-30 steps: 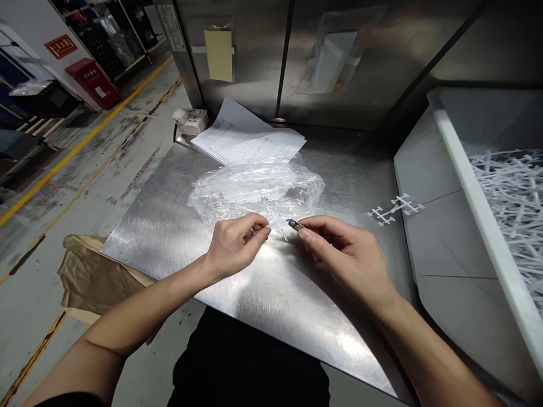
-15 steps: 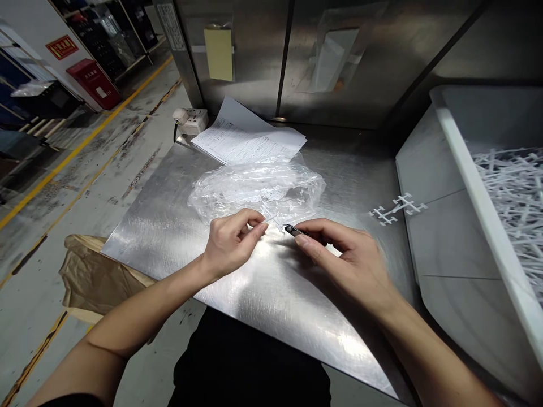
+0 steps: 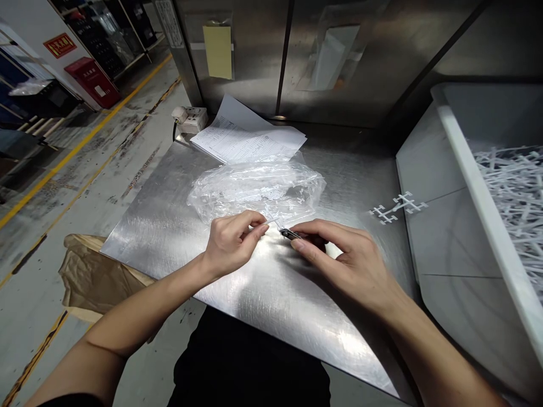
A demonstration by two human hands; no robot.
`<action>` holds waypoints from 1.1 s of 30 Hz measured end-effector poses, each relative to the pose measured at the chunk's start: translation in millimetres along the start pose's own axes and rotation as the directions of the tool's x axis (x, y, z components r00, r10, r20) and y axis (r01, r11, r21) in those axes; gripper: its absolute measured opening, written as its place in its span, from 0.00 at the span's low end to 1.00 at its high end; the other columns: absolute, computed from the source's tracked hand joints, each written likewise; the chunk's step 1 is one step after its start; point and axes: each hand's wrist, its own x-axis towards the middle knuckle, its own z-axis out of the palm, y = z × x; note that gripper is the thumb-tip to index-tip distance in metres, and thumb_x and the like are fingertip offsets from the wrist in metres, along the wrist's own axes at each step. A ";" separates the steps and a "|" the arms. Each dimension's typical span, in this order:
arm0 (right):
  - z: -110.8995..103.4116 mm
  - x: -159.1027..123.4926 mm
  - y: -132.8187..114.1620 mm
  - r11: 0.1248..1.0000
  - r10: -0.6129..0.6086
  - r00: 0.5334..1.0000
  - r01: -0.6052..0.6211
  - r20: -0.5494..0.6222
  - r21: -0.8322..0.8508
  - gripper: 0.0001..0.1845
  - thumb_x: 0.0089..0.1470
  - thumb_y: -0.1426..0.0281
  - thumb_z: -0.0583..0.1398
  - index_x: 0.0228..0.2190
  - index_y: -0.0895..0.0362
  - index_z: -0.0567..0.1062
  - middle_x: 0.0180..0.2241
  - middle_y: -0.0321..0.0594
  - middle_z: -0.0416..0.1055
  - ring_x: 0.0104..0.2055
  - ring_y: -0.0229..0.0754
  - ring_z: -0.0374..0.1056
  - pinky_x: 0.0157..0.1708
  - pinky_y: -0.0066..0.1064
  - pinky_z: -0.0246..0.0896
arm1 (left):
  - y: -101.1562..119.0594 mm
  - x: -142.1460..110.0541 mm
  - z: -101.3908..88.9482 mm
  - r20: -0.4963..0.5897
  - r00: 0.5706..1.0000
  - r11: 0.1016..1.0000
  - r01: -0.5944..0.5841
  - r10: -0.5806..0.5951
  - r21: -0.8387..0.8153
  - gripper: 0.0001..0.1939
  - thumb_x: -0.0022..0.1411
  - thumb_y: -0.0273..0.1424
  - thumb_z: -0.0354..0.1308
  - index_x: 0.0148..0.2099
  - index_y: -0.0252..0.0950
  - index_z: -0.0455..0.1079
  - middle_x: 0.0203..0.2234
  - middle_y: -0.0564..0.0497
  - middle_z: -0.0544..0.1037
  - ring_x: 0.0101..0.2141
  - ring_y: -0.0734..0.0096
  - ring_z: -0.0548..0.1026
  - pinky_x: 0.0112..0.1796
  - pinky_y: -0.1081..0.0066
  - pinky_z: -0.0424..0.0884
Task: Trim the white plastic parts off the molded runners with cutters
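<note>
Between thumb and fingertips, my left hand (image 3: 235,243) pinches a thin white plastic sprue (image 3: 274,221). My right hand (image 3: 343,251) grips small dark nippers (image 3: 289,233), whose tip meets the sprue's near end; whether the jaws are closed is too small to tell. Just beyond both hands lies a crumpled clear plastic bag (image 3: 250,183) with small white pieces in it. Another branched white sprue (image 3: 397,207) rests on the metal table to the right of my right hand.
A grey bin (image 3: 453,226) heaped with white sprues (image 3: 515,198) stands along the right side of the metal table (image 3: 144,220). Printed papers (image 3: 250,135) and a power socket (image 3: 193,120) are at the back. Brown paper (image 3: 99,277) hangs beyond the left edge.
My right hand and the nippers have shifted slightly left and down along the sprue. The sprue has turned a little; my left hand has hardly moved.
</note>
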 end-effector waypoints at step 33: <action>-6.8 -0.9 -0.9 0.990 0.044 0.999 -0.045 0.010 0.135 0.10 0.66 0.60 0.69 0.45 0.49 0.85 0.34 0.37 0.81 0.35 0.45 0.77 0.36 0.37 0.72 | -2.0 1.8 -0.5 -0.036 0.984 0.982 -0.172 0.175 0.083 0.02 0.76 0.28 0.64 0.45 0.36 0.77 0.30 0.53 0.86 0.28 0.73 0.84 0.30 0.74 0.76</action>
